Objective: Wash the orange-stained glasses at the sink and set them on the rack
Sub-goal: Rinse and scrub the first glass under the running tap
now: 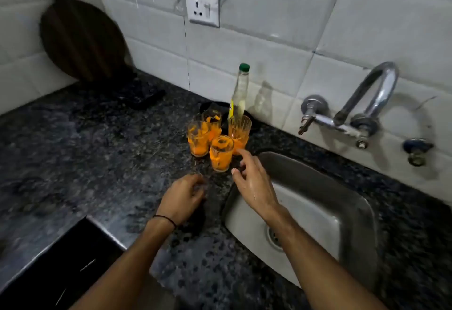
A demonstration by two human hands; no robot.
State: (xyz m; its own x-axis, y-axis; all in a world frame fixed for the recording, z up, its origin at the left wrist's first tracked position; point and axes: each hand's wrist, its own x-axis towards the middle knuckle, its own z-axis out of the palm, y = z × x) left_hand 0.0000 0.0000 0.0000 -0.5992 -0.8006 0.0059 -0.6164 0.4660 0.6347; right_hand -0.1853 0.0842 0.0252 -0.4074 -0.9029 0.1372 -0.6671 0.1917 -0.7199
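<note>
At ten o'clock a round wooden board (pixel 80 38) leans against the white tiled wall. Down at seven o'clock a glossy black surface (pixel 61 260) lies next to the dark speckled tabletop (pixel 97 162). Up at twelve o'clock a white wall socket (pixel 202 8) is set into the tiles.

Below the socket, four orange-stained glasses stand upright in a tight cluster on the tabletop, none of them in the basin. These are the left glass (pixel 198 142), the back glass (pixel 213 121), the nearest glass (pixel 221 153) and the ribbed glass (pixel 239 133). A clear bottle (pixel 239 91) with a green cap stands just behind the ribbed glass, at its twelve o'clock.

The left hand (pixel 184 197) is low over the tabletop at six o'clock from the cluster, with its knuckles up and fingers curled under. It is blurred, so I cannot tell whether it grips anything. A thin black band (pixel 166 220) circles its wrist.

The right hand (pixel 254 182) hangs at four o'clock from the nearest glass, over the left rim of the steel sink (pixel 318 182). Its fingers are spread, loosely bent and empty. The fingertips are just beside that glass, but I cannot tell if they touch it.

A chrome tap (pixel 367 104) arches from the wall at the sink's twelve o'clock.
</note>
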